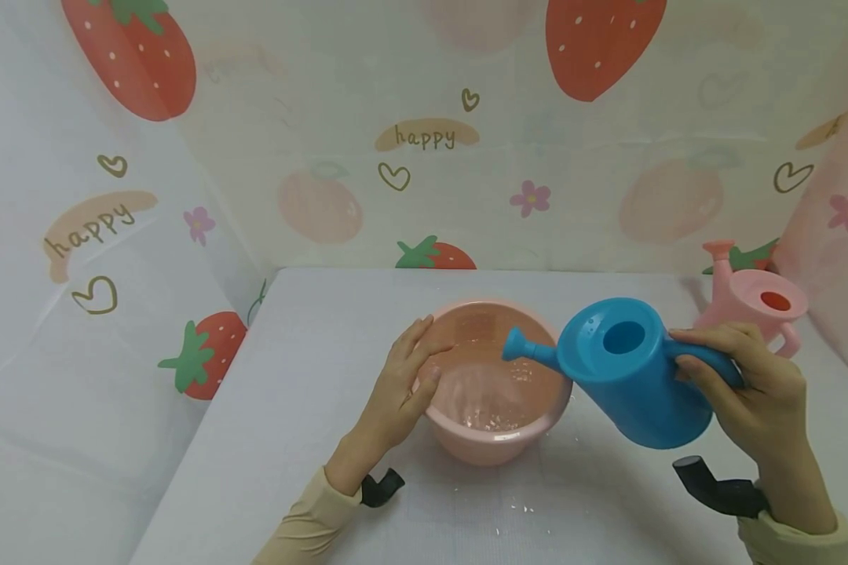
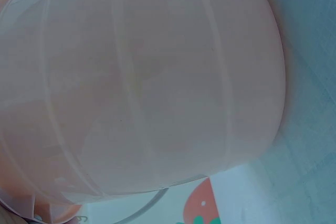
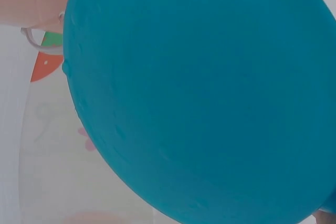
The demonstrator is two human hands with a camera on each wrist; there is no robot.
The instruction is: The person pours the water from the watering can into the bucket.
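Observation:
A pale pink basin (image 1: 484, 451) stands on the table in the head view, with water glinting inside. My left hand (image 1: 396, 384) rests on its left rim, fingers reaching over the edge. The basin's outer wall (image 2: 136, 87) fills most of the left wrist view. My right hand (image 1: 756, 384) grips the handle of a blue watering can (image 1: 643, 392), held up right of the basin. The can tilts left, its spout over the basin's right side; I cannot make out a stream. Droplets cling to the can's underside (image 3: 199, 98) in the right wrist view.
A pink watering can (image 1: 756, 302) stands at the table's back right, behind my right hand. Small water drops dot the white table (image 1: 523, 526) in front of the basin. A printed sheet (image 1: 424, 188) hangs behind the table and along its sides.

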